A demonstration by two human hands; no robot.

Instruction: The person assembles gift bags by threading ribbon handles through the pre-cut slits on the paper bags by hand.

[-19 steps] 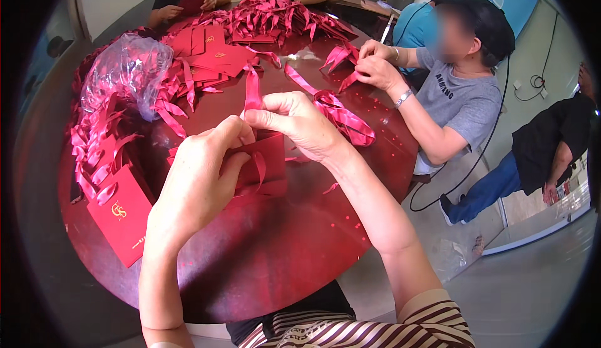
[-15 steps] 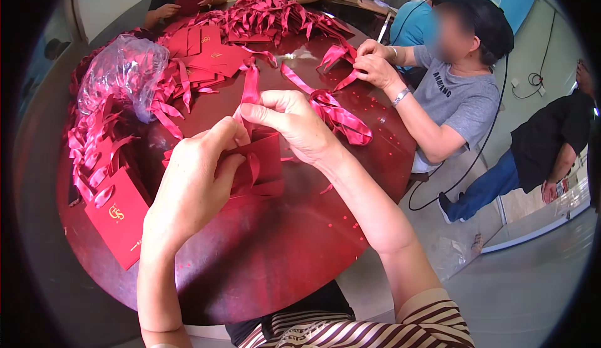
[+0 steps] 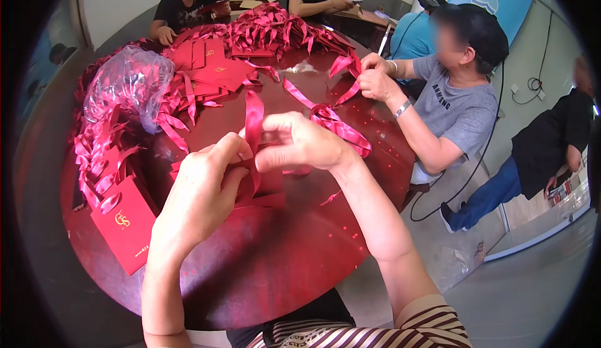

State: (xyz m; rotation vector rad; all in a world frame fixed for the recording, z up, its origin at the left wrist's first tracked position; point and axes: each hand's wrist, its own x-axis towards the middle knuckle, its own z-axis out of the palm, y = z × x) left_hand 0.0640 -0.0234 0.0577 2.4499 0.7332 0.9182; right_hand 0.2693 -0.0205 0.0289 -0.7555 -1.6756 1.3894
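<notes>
A red paper pouch [image 3: 273,182] sits under my hands, partly covered by them. A shiny crimson ribbon [image 3: 253,113] stands up between my hands, and its lower part curves down in front of the pouch. My left hand [image 3: 210,185] is closed at the ribbon's left edge, thumb and fingers bent, its fingertips partly hidden. My right hand [image 3: 303,143] has thumb and fingers curled about the ribbon from the right, with a small gap between thumb and forefinger. Left of my left hand lies a flat red pouch [image 3: 128,226] with a gold emblem.
Ribboned pouches [image 3: 272,25] heap along the far and left side of the round red table [image 3: 275,285]. A clear plastic bag [image 3: 128,85] lies on the left heap. Loose ribbon [image 3: 338,126] lies right of my hands. A co-worker [image 3: 454,97] handles ribbon at the right.
My right hand has lowered slightly, and its thumb and forefinger have moved apart. The ribbon now rises higher between my hands. My left hand has shifted slightly right and down.
</notes>
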